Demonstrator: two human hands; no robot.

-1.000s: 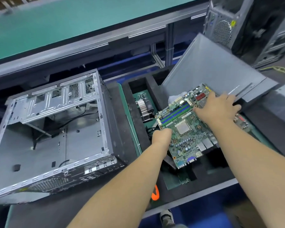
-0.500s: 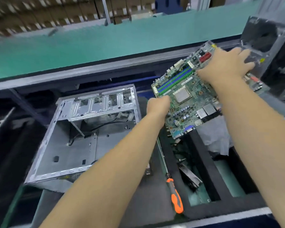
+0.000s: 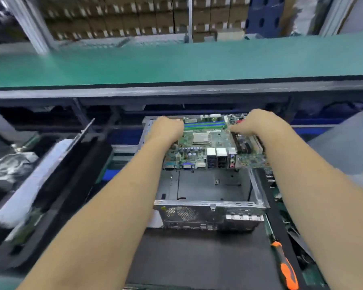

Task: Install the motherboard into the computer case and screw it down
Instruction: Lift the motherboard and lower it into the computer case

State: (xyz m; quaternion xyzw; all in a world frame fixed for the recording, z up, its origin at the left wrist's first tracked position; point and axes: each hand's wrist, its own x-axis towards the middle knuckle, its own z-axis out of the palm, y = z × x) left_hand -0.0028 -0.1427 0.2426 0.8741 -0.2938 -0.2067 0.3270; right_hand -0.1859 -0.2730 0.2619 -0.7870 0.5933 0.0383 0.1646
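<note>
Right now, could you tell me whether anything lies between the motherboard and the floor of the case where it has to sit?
Nothing visible does. Both hands, left and right, hold the motherboard over the far part of the open case; the case floor nearer the camera shows bare metal. The part directly beneath the board is hidden.

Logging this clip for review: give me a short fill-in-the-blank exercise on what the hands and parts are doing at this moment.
1. Both hands, left hand and right hand, hold the ____ over the open computer case.
2. The board's port row faces the ____.
3. The screwdriver with the ____ handle lies untouched, right of the case.

Missing words: motherboard; person; orange
</note>
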